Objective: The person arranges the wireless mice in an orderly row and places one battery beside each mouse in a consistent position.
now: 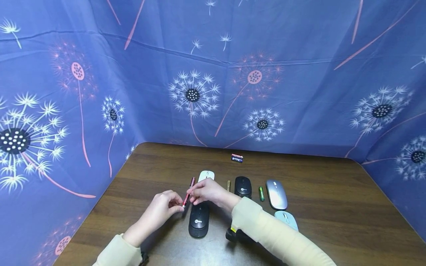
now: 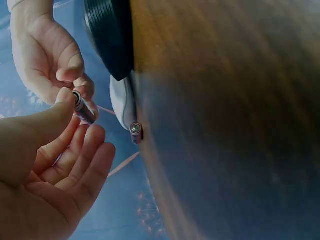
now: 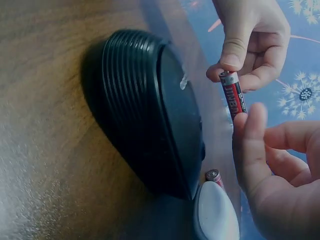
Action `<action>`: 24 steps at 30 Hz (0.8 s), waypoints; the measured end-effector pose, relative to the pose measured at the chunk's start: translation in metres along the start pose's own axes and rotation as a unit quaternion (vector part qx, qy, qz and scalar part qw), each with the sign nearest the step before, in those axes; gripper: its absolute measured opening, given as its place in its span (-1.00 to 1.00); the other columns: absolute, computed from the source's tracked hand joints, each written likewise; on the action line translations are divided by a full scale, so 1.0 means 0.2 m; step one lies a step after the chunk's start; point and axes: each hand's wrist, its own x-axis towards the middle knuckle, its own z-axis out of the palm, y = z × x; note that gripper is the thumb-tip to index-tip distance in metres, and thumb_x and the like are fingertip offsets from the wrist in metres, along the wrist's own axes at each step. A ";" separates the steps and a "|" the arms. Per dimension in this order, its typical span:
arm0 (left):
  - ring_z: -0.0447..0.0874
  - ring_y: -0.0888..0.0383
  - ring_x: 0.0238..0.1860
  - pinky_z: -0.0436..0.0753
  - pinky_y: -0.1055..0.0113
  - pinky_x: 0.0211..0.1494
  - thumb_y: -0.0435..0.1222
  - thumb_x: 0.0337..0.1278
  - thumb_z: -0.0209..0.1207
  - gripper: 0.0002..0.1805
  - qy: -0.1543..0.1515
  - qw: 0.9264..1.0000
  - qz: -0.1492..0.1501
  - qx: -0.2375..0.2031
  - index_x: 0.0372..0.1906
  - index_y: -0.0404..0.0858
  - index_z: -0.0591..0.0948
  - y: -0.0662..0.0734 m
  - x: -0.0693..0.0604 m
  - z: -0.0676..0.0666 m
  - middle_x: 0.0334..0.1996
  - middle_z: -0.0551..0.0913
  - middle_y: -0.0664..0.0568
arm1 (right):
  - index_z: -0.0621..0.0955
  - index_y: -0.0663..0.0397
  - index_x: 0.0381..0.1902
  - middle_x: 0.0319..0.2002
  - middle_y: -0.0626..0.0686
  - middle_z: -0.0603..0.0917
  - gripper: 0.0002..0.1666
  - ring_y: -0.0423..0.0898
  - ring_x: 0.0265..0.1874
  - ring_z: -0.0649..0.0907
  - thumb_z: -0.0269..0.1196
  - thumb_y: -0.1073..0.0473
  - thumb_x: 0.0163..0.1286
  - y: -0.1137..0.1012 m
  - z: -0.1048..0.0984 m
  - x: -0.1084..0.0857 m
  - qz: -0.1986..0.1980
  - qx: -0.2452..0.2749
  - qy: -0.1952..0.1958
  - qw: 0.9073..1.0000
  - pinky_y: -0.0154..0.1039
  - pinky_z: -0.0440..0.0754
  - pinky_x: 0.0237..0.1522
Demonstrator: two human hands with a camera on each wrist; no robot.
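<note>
Between the two hands is a red AA-type battery (image 3: 233, 95), held above the table and tilted. My left hand (image 1: 163, 205) pinches one end between thumb and fingertip. The thumb and finger of my right hand (image 1: 209, 192) pinch the other end. A second red battery (image 1: 192, 181) lies on the table just beyond, beside a white mouse (image 1: 207, 174) partly hidden by the right hand. Below the hands sits a black mouse (image 1: 199, 221); its ribbed side fills much of the right wrist view.
Right of the hands are a gold battery (image 1: 228, 185), another black mouse (image 1: 243, 186), a green battery (image 1: 261, 194), a silver mouse (image 1: 277, 194) and a pale blue mouse (image 1: 287, 220). Two batteries (image 1: 237, 158) lie at the back of the wooden table (image 1: 319, 177). Patterned blue cloth (image 1: 213, 74) hangs behind.
</note>
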 end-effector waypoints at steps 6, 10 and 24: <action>0.44 0.35 -0.55 0.47 0.47 -0.48 -0.32 -0.31 0.46 -0.78 -0.010 0.998 0.025 0.059 -0.56 -0.17 0.58 -0.01 -0.01 0.01 -0.58 0.50 0.17 | 0.69 0.32 -0.18 -0.72 -0.03 0.51 -0.78 -0.27 -0.75 0.40 0.18 0.34 0.27 0.01 0.00 0.03 0.001 -0.103 0.016 0.995 -0.48 0.24 -0.76; 0.35 0.38 -0.57 0.42 0.47 -0.52 -0.25 -0.29 0.46 -0.76 -0.030 0.994 0.025 0.097 -0.57 -0.14 0.56 -0.02 -0.02 0.02 -0.59 0.45 0.21 | 0.73 0.22 -0.27 -0.81 -0.05 0.37 -0.82 -0.26 -0.81 0.30 0.21 0.29 0.26 0.02 -0.01 0.04 0.010 -0.149 0.023 0.989 -0.47 0.10 -0.80; 0.39 0.33 -0.52 0.45 0.39 -0.49 -0.22 -0.28 0.45 -0.74 -0.088 0.983 0.054 0.153 -0.58 -0.13 0.54 0.00 0.02 0.04 -0.57 0.45 0.20 | 0.74 0.22 -0.34 -0.79 -0.15 0.41 -0.84 -0.32 -0.87 0.25 0.27 0.24 0.23 0.07 -0.01 0.08 0.008 -0.214 0.027 0.976 -0.49 0.20 -0.77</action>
